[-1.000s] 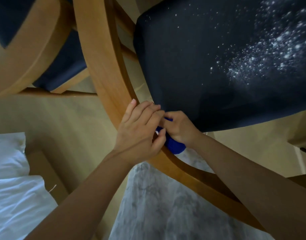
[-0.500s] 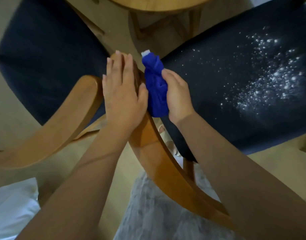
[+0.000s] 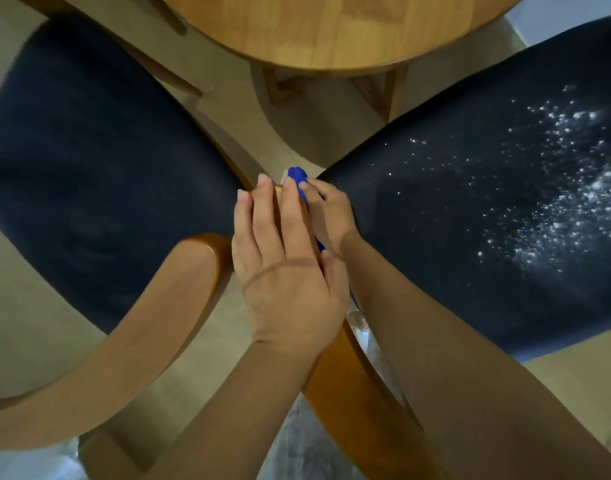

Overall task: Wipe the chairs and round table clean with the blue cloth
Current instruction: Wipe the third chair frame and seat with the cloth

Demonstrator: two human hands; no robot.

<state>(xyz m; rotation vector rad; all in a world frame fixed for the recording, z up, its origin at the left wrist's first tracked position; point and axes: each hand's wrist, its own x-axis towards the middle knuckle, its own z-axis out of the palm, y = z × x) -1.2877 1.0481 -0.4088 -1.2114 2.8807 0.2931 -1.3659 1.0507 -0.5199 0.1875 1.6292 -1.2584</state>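
Two wooden chairs with dark blue seats stand side by side in front of a round wooden table (image 3: 331,32). The right chair's seat (image 3: 470,209) carries white powder specks (image 3: 567,202) toward the right. The left chair's seat (image 3: 99,161) looks nearly free of specks. My left hand (image 3: 283,268) lies flat with straight fingers on the right chair's curved wooden armrest (image 3: 352,386). My right hand (image 3: 328,213) grips the bunched blue cloth (image 3: 298,176) against that armrest's inner side. Only the cloth's top and a sliver by my left thumb show.
The left chair's curved wooden armrest (image 3: 130,344) ends just left of my left hand. Table legs (image 3: 394,95) stand between the two seats on the beige floor (image 3: 293,126). White patterned fabric (image 3: 297,445) shows below my arms.
Both hands slid forward along the armrest toward its tip. The cloth, clearly exposed half a second ago, is now mostly hidden between my hands. The view tilted up, showing more of the table.
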